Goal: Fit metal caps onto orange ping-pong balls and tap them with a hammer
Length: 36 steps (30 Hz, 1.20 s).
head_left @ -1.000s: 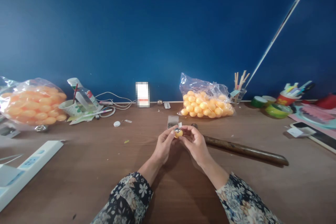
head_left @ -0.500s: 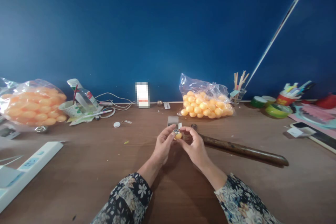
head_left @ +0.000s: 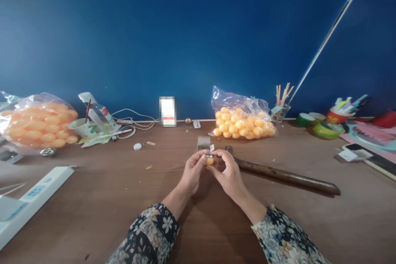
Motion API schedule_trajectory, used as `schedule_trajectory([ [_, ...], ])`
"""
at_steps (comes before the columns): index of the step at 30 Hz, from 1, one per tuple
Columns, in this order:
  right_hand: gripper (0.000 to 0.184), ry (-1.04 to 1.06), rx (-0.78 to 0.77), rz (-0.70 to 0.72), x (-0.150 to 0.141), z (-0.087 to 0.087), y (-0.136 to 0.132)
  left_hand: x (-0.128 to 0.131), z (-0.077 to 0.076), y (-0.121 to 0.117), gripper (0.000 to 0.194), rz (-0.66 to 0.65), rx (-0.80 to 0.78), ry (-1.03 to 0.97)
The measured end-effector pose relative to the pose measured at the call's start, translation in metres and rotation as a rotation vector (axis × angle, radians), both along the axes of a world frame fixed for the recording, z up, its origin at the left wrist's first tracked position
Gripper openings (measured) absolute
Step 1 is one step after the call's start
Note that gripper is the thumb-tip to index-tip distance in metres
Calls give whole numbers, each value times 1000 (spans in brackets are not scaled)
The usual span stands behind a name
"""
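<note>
Between my two hands is an orange ball (head_left: 210, 161) with a shiny silver piece on its upper side. My left hand (head_left: 191, 174) pinches it from the left with thumb and fingertips. From the right, my right hand (head_left: 230, 173) has its fingertips at the silver piece and its thumb under the ball. Just beyond the fingers stands a small grey box (head_left: 203, 142), partly hidden by my hands. A tool with a long dark wooden handle (head_left: 287, 175), apparently a hammer, lies to the right of my right hand.
A clear bag of orange balls (head_left: 241, 123) stands behind, another bag (head_left: 40, 126) at far left. A power strip (head_left: 37, 198) lies at left, a white cap (head_left: 137, 146) nearer the middle. Tape rolls (head_left: 328, 130), a pen cup (head_left: 337, 116) and a phone (head_left: 380, 165) are right.
The ball has turned slightly between my fingers, so more of its orange side shows below the silver piece. My right fingers have shifted a little; the surroundings are unchanged.
</note>
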State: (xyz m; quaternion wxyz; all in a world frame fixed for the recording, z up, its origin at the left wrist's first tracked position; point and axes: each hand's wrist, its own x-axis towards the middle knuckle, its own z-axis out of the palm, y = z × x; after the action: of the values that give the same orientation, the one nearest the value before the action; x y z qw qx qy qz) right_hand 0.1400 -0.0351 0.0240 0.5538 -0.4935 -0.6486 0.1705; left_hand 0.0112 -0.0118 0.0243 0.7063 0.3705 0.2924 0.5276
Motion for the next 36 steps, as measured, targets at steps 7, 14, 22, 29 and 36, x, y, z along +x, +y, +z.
schedule_trajectory([
  [7,23,-21,46,-20,0,-5,0,2,-1,-3,41,-27,-11,12],
  [14,26,-125,114,27,-1,1,-2,-2,-1,3,34,238,142,329],
  [22,19,-29,50,-120,10,-3,7,-13,-4,19,18,553,156,387],
  [29,14,-539,-168,6,13,26,35,-10,-6,19,34,521,103,315],
  [36,20,-1014,-368,69,-14,45,69,-12,-14,20,57,576,75,336],
])
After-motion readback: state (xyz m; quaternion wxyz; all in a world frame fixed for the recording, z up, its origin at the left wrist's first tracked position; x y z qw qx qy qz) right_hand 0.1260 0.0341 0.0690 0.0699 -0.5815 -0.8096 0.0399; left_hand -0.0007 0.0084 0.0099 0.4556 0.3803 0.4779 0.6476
